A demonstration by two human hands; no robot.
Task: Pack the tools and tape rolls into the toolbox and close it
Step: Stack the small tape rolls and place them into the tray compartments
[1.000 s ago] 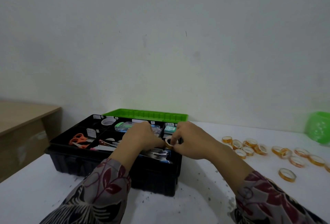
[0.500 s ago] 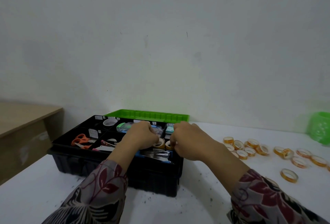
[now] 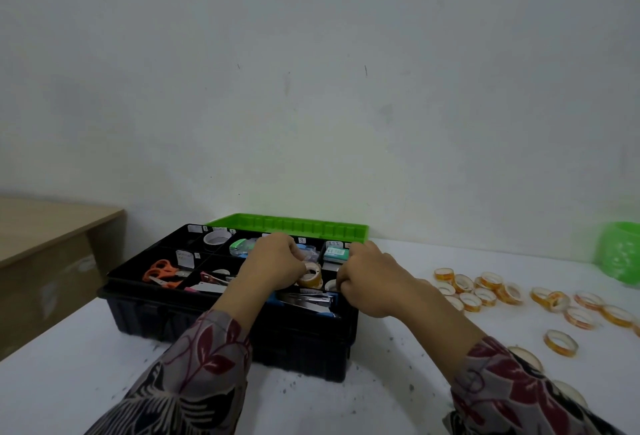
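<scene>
Black box (image 3: 225, 317) open on a white table (image 3: 69, 382), both hands over its tray.
Orange scissors (image 3: 160, 272) lie at the box's 9 o'clock. The left hand (image 3: 273, 265), fingers curled, pinches a roll (image 3: 310, 275) over the tray's 3 o'clock side. The right hand (image 3: 372, 282) is fisted at the rim just beside it, its grasp hidden. Loose rolls (image 3: 485, 292) lie scattered at 3 o'clock from the box.

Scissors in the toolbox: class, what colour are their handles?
The scissors have orange handles, clearest in the head view.
</scene>
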